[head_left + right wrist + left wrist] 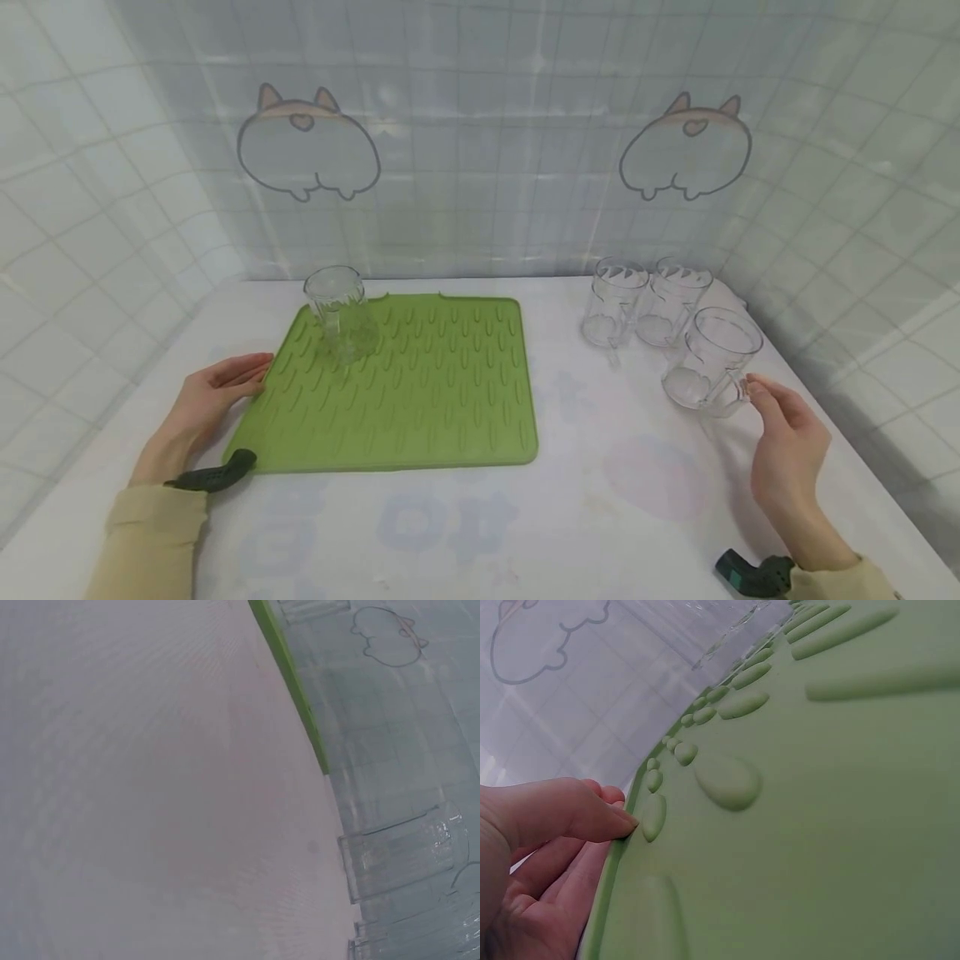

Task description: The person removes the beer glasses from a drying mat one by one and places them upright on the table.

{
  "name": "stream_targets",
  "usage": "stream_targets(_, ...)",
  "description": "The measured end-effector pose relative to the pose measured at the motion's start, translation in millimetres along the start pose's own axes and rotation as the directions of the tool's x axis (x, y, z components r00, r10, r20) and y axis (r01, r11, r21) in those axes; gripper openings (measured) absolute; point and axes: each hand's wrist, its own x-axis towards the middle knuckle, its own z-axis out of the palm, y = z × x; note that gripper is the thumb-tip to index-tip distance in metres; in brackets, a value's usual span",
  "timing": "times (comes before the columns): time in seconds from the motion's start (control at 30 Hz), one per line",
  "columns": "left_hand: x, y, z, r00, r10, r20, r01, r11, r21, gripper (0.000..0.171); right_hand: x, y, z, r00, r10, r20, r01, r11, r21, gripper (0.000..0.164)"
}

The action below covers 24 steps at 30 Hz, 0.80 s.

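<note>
On the right, my right hand [787,442] pinches the handle of a clear glass mug [712,358], its mouth upward. Two more glass mugs [615,302] stand just behind it, side by side. My left hand [217,396] is at the left edge of a green ridged drying mat [420,400]. In the left wrist view the thumb [577,812] lies on the mat's rim, with the other fingers on the outer side of the edge. Another clear glass [341,315] stands upright on the mat's back left corner. The right hand is out of sight in the right wrist view.
The mat lies on a white table [570,517] with faint printed patterns. A tiled back wall [487,167] with two cartoon drawings rises behind, and tiled side walls [885,250] stand close at left and right. Dark wrist straps [757,575] sit at both cuffs.
</note>
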Motion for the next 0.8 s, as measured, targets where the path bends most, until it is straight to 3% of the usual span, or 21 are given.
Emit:
stream_targets(0.1, -0.6, 0.4, -0.3, 1.0, -0.004, -0.006, 0.004, 0.999, 0.039, 0.066, -2.7, -0.3, -0.3, 0.997, -0.075, -0.014, 0.076, 0.995, 0.059, 0.018)
stream_targets(0.2, -0.1, 0.8, -0.3, 1.0, -0.008, -0.008, 0.008, 0.998, 0.06, 0.065, -6.6, 0.4, -1.0, 0.981, -0.195, -0.017, 0.196, 0.975, 0.103, 0.02)
stream_targets(0.33, -0.4, 0.7, -0.3, 1.0, -0.003, -0.003, 0.003, 1.0, 0.013, 0.067, -10.0, 2.3, -1.6, 0.935, -0.353, 0.011, 0.352, 0.933, 0.079, 0.02)
stream_targets(0.47, -1.8, 0.8, -0.3, 1.0, -0.01, -0.007, 0.01, 1.0, 0.0, 0.068, -13.2, 6.4, -0.1, 0.875, -0.48, 0.067, 0.476, 0.877, 0.068, 0.017)
stream_targets(0.6, -2.5, 2.7, 0.0, 1.0, -0.024, -0.013, 0.024, 0.999, 0.032, 0.068, -16.8, 8.8, 2.6, 0.829, -0.549, 0.111, 0.542, 0.836, 0.086, 0.017)
stream_targets(0.8, -3.2, 2.2, -1.5, 1.0, -0.008, -0.004, 0.008, 0.999, 0.034, 0.066, -28.1, 11.6, 7.2, 0.792, -0.574, 0.209, 0.578, 0.815, 0.047, 0.018)
